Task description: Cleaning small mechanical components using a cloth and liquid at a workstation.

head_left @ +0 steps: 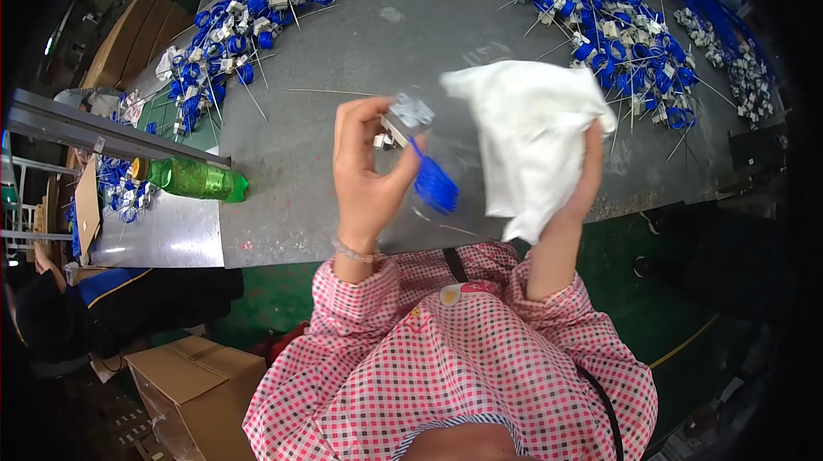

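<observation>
My left hand (362,174) is closed, pinching a small metal part with a blue coil (435,186) between thumb and fingers above the table. The part has a boxy grey body at its upper end, and the coil hangs below, blurred. A thin rod shows near the coil. To the right, my right hand (585,191) grips a white cloth (536,131), which hangs in loose folds and hides most of its fingers. The cloth and the held part are apart.
Piles of similar blue-coiled parts lie on the grey table (377,41), one pile (231,45) at left and another (613,32) at right. A green bottle (195,180) lies on its side at left. Small metal pieces (737,75) are heaped far right. A cardboard box (197,384) stands below.
</observation>
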Action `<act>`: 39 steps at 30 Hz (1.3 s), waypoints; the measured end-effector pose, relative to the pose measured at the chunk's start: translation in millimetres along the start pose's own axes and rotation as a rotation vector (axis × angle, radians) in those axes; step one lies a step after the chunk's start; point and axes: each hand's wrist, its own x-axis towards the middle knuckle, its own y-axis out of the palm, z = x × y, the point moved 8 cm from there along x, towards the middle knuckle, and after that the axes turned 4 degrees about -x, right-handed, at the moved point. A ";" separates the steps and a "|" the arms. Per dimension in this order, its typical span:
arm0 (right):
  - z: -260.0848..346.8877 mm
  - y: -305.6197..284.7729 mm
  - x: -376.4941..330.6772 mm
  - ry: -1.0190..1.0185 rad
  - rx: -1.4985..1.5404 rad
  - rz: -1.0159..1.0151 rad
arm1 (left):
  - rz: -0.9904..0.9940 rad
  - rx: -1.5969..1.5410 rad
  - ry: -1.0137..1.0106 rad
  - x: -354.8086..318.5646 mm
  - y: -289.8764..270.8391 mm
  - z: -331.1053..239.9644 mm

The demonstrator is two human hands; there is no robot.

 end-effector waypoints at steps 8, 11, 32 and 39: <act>47.2 7.9 -0.7 -0.557 -0.691 0.081 | 0.408 0.366 0.044 -4.5 24.5 -14.3; 38.6 63.0 -39.3 -0.944 -1.061 0.469 | 0.495 0.395 0.048 -7.8 37.9 -17.7; 9.4 12.0 4.7 -0.255 -0.458 0.370 | 0.350 0.491 0.099 -9.3 33.8 -1.3; 22.4 66.1 -34.6 -0.907 -1.144 0.800 | 0.291 0.108 -0.152 -18.6 37.9 21.2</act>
